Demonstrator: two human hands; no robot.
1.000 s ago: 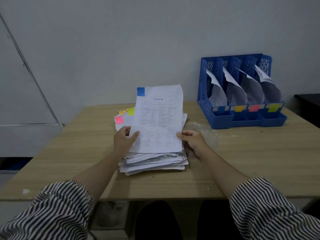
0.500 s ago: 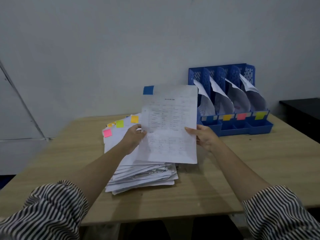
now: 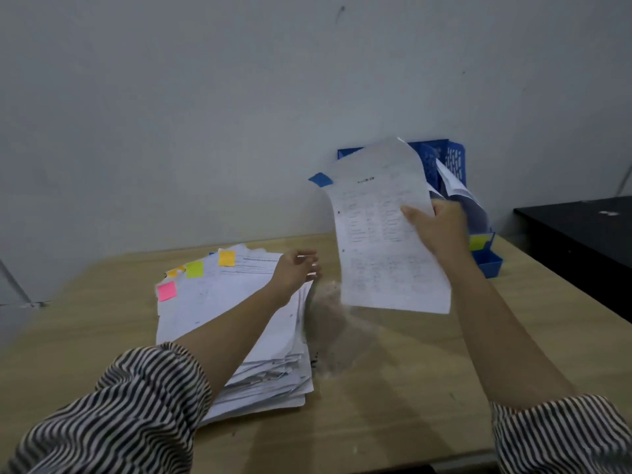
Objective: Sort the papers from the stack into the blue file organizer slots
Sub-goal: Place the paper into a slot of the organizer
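Wooden tabletop: right hand grips sheet before blue file organizer; left hand, fingers loose, over paper stack.

Held sheet masks organizer slots

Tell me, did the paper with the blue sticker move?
Yes. The paper left the stack and now hangs in front of the blue organizer, pinched by the right hand.

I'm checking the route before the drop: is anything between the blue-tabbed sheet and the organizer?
Nothing visible stands between them. The right hand holds the sheet in the air directly before the blue file organizer, hiding most slots.
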